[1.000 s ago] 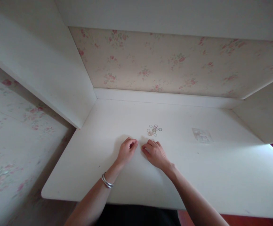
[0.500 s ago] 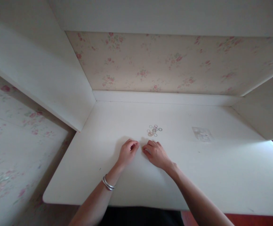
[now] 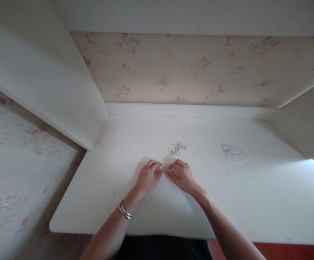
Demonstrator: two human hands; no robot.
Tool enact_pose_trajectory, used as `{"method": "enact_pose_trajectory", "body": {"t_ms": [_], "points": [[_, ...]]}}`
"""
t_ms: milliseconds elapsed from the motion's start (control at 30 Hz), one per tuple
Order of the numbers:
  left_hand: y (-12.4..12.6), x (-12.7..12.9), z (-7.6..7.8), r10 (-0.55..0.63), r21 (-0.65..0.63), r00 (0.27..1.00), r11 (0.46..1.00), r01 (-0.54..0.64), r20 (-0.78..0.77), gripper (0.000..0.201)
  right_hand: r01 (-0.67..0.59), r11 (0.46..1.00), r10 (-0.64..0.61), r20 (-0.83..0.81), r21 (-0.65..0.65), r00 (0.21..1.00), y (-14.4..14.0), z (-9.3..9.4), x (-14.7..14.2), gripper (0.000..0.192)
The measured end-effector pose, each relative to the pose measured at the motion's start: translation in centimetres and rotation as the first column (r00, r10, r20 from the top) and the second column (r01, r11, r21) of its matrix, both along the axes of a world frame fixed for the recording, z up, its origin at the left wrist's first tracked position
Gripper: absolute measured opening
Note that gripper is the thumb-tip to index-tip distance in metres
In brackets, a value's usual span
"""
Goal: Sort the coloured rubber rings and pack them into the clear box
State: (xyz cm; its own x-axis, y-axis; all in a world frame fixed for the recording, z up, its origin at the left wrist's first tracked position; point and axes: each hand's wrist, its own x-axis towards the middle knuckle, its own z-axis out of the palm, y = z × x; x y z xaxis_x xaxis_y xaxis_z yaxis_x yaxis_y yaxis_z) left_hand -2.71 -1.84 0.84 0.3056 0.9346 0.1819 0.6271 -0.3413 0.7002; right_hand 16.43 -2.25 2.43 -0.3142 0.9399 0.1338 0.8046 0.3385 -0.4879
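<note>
My left hand [image 3: 148, 177] and my right hand [image 3: 182, 176] face each other low over the white desk, fingertips almost meeting. Between them they pinch a tiny gold-coloured piece [image 3: 165, 168], which looks like a ring; the fingers cover part of it. Thumb and forefinger are closed on it in both hands. Just beyond my right hand lies a loose cluster of thin rings [image 3: 177, 148], some silvery and some copper-toned, partly overlapping. A silver bangle circles my left wrist.
A clear plastic packet [image 3: 232, 152] lies flat to the right on the white desk [image 3: 254, 202]. Side panels rise at left and right, with an upper board above and flowered wallpaper behind. A small dark speck [image 3: 114, 193] is on the desk left of my left forearm.
My left hand's fingertips have moved right to the small piece held by my right hand, and the fingers have opened out from their tight curl. The rings and packet stay put.
</note>
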Motion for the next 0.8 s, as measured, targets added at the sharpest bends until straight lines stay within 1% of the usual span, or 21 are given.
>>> {"method": "enact_pose_trajectory", "body": {"t_ms": [100, 300, 433, 600, 800], "points": [[0.0, 0.1, -0.2, -0.026, 0.042, 0.997, 0.999, 0.029, -0.067, 0.025, 0.032, 0.999, -0.032, 0.002, 0.014, 0.999, -0.4, -0.8, 0.5, 0.018], [0.0, 0.5, -0.2, -0.049, 0.072, 0.983, 0.995, 0.062, -0.180, 0.020, 0.060, 0.997, -0.060, 0.002, 0.044, 0.998, -0.9, -1.4, 0.1, 0.016], [0.0, 0.6, -0.2, -0.039, 0.067, 0.983, 0.996, 0.052, -0.181, 0.020, 0.065, 0.995, -0.065, -0.006, 0.070, 0.998, -1.0, -1.3, -0.2, 0.016], [0.0, 0.6, -0.4, -0.037, 0.064, 0.984, 0.997, 0.049, -0.174, 0.019, 0.058, 0.996, -0.058, 0.005, 0.073, 0.998, -1.1, -1.2, -0.2, 0.018], [0.1, 0.6, -0.3, -0.016, 0.066, 0.990, 0.997, 0.025, -0.138, 0.019, 0.061, 0.994, -0.061, 0.001, 0.090, 0.998, -1.1, -1.2, -0.3, 0.019]]}}
